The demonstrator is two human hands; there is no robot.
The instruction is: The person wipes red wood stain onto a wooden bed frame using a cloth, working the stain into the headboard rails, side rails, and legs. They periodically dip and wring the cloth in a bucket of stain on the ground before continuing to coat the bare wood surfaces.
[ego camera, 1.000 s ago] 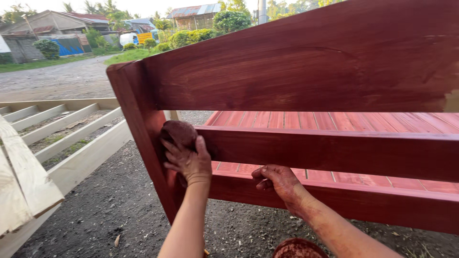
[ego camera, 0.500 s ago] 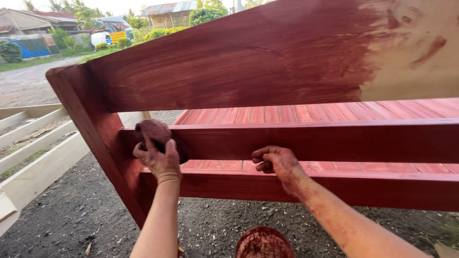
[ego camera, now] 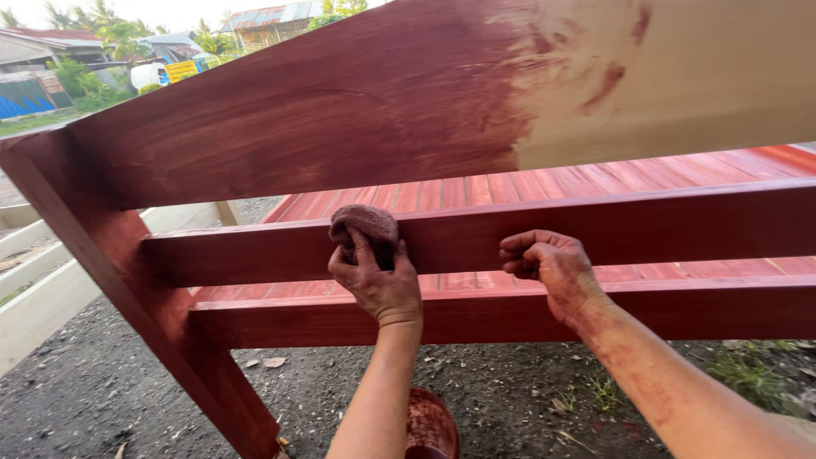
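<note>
A wooden bench back, mostly stained dark red, stands before me; its wide top board has a bare pale patch at the right. My left hand presses a stain-soaked brown rag against the middle rail. My right hand, smeared red, curls its fingers over the same rail's lower edge a little to the right. The lower rail runs just under both hands.
A round red-stained container sits on the dark gravel ground below my left arm. The bench's slatted seat shows behind the rails. Unpainted pale wooden frames lie at the left. Houses and trees stand far off.
My left hand has slid the rag rightward along the middle rail, away from the left post. My right hand has risen from the lower rail and now grips the middle rail.
</note>
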